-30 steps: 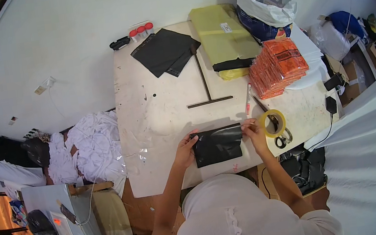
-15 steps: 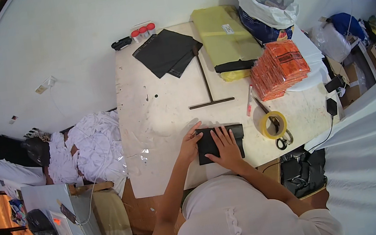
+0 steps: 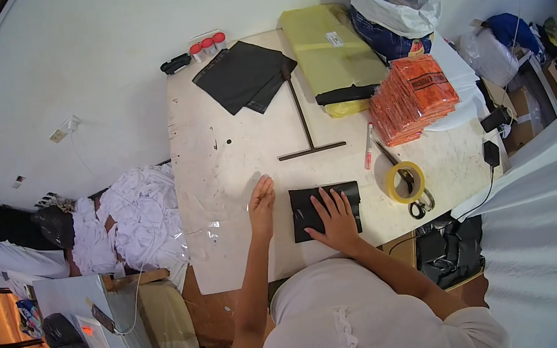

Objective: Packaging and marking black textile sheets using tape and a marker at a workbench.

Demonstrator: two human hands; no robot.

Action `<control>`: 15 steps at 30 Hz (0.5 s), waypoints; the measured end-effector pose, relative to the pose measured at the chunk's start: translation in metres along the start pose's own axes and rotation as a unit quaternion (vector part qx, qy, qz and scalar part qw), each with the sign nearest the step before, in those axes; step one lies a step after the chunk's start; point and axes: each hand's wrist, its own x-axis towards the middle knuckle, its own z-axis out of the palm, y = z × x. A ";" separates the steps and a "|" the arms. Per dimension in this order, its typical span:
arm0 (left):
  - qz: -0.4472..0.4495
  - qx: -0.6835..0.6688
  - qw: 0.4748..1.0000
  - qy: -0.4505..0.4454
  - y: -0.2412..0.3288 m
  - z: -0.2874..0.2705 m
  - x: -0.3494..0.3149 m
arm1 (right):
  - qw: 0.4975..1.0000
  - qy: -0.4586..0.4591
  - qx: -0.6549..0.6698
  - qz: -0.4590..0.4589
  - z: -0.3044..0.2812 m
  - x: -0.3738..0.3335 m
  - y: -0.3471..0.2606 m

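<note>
A folded black plastic mailer [image 3: 304, 217] lies near the table's front edge. My right hand [image 3: 332, 218] rests on top of it, fingers spread and palm down, so part of its surface is hidden. To the left of the mailer, my left hand [image 3: 262, 203] is held apart from it over the bare tabletop. Its fingers are stretched out close together, and I see nothing in them.
A dark metal T-shaped tool [image 3: 310, 149] lies mid-table, with black mailers [image 3: 243, 75] beyond. To the right are a yellow tape roll [image 3: 391, 186], scissors [image 3: 417, 210], a red-and-white pen [image 3: 369, 147] and stacked orange packets [image 3: 411, 102]. A yellow package [image 3: 333, 52] lies behind.
My left hand has let go of the mailer's left edge and moved off to the left. My right hand stays flat on the mailer.
</note>
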 end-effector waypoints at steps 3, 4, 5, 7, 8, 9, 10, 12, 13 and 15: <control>0.016 0.071 0.997 0.025 0.002 -0.007 0.002 | 1.000 0.003 -0.006 -0.002 0.000 -0.001 0.000; 0.039 0.130 0.991 0.019 0.002 -0.009 0.002 | 1.000 0.006 -0.005 -0.001 0.001 -0.001 0.000; 0.039 0.129 0.991 0.019 0.001 -0.012 0.004 | 1.000 0.009 -0.005 -0.001 0.002 -0.001 0.000; 0.114 0.206 0.971 0.037 -0.001 -0.019 0.008 | 1.000 0.005 -0.003 -0.003 0.001 -0.001 -0.001; 0.115 0.206 0.971 0.039 -0.001 -0.024 0.008 | 1.000 0.001 -0.001 -0.004 0.001 0.000 -0.002; 0.144 0.278 0.948 0.056 0.003 -0.022 0.007 | 1.000 0.002 -0.002 -0.002 0.001 -0.001 -0.002; 0.172 0.348 0.918 0.074 0.007 -0.019 0.005 | 1.000 0.000 0.000 0.000 0.002 -0.001 -0.001; 0.165 0.359 0.917 0.056 0.013 -0.005 -0.001 | 1.000 -0.002 0.002 0.003 0.004 -0.001 0.000; 0.158 0.370 0.915 0.038 0.018 0.008 -0.006 | 1.000 -0.003 -0.003 0.003 0.005 -0.002 0.002; 0.133 0.425 0.896 -0.004 0.028 0.040 -0.022 | 1.000 -0.003 -0.007 0.005 0.006 -0.003 0.004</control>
